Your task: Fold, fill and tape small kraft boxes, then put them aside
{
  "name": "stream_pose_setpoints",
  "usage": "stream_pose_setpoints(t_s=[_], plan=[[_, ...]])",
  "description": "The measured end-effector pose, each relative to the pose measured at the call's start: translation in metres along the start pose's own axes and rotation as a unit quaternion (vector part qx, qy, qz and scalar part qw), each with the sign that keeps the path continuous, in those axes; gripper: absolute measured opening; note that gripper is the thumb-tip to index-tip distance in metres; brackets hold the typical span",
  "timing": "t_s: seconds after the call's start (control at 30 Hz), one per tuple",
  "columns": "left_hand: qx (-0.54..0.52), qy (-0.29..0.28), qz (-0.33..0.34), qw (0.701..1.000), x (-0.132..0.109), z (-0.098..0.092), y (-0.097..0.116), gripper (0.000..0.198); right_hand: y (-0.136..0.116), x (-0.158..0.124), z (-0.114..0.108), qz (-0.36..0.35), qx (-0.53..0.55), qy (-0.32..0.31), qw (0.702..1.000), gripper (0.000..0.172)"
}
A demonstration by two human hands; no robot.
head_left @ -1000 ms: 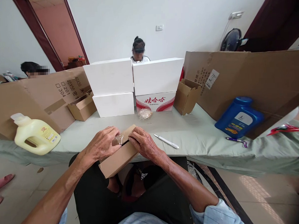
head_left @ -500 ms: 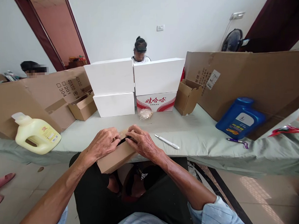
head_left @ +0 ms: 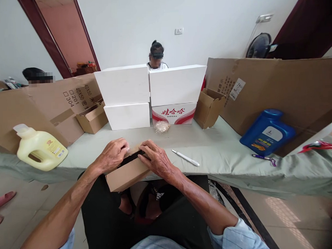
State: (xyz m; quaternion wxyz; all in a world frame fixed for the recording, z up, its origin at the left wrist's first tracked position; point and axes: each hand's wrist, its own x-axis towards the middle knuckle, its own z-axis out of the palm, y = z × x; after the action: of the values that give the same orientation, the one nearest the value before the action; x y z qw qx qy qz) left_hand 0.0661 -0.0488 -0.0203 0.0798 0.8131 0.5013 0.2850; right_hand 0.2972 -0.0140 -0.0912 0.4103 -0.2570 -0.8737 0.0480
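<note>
A small brown cardboard box (head_left: 128,176) lies tilted at the table's near edge, above my lap, with a dark opening along its top. My left hand (head_left: 113,153) has its fingers curled at the far left rim of that opening. At the right end, my right hand (head_left: 157,159) grips the box, thumb on the near side and fingers over the top. What lies inside the box is too dark to make out. To the right of my right hand, a slim white pen-like tool (head_left: 185,157) rests on the green cloth.
White boxes (head_left: 123,86) stand stacked ahead, with a clear plastic bundle (head_left: 162,127) before them. A yellow detergent bottle (head_left: 42,149) is at left, a blue bottle (head_left: 266,131) and a purple pen (head_left: 263,158) at right. Cardboard panels (head_left: 285,86) flank the table; a person (head_left: 157,57) sits beyond.
My left hand has moved slightly left and away from my right hand, and more of the box's dark opening shows. The right hand stays at its end of the box.
</note>
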Motion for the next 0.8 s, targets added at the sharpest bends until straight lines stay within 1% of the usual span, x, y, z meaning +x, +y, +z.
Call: stream_pose_setpoints(t_s=[0.1, 0.13, 0.2, 0.3, 0.37, 0.4, 0.5, 0.57, 0.63, 0.7, 0.8], plan=[[-0.021, 0.033, -0.017, 0.999, 0.0, 0.001, -0.008, 0.025, 0.0, -0.003, 0.001, -0.003, -0.001, 0.004, 1.0, 0.013], [-0.041, 0.044, -0.032, 0.998, 0.0, 0.001, -0.012, 0.024, -0.001, -0.005, 0.001, -0.005, -0.003, 0.005, 1.0, 0.013], [-0.11, 0.073, -0.084, 0.988, 0.0, 0.003, -0.02, 0.024, -0.001, -0.008, 0.002, -0.01, -0.005, 0.006, 1.0, 0.012], [-0.209, 0.146, -0.163, 0.953, 0.002, 0.003, -0.032, 0.03, -0.001, -0.013, 0.002, -0.017, -0.012, 0.013, 1.0, 0.012], [-0.261, 0.191, -0.179, 0.929, 0.002, 0.001, -0.032, 0.034, -0.001, -0.015, 0.002, -0.022, -0.025, 0.022, 0.999, 0.013], [-0.297, 0.2, -0.177, 0.917, 0.001, 0.001, -0.029, 0.036, -0.001, -0.015, 0.002, -0.024, -0.033, 0.025, 0.999, 0.015], [-0.442, 0.182, -0.146, 0.866, -0.005, 0.004, -0.01, 0.039, 0.0, -0.012, 0.002, -0.028, -0.062, 0.034, 0.997, 0.017], [-0.499, 0.154, -0.12, 0.845, -0.009, 0.01, 0.005, 0.039, 0.001, -0.008, 0.002, -0.025, -0.073, 0.042, 0.996, 0.016], [-0.522, 0.135, -0.099, 0.836, -0.012, 0.018, 0.016, 0.041, 0.002, -0.004, 0.001, -0.016, -0.06, 0.044, 0.997, 0.012], [-0.529, 0.124, -0.091, 0.835, -0.012, 0.027, 0.021, 0.042, 0.004, 0.0, 0.0, -0.001, -0.014, 0.053, 0.999, 0.012], [-0.507, 0.121, -0.102, 0.847, -0.009, 0.036, 0.017, 0.042, 0.006, 0.004, -0.005, 0.025, 0.089, 0.074, 0.993, 0.029]])
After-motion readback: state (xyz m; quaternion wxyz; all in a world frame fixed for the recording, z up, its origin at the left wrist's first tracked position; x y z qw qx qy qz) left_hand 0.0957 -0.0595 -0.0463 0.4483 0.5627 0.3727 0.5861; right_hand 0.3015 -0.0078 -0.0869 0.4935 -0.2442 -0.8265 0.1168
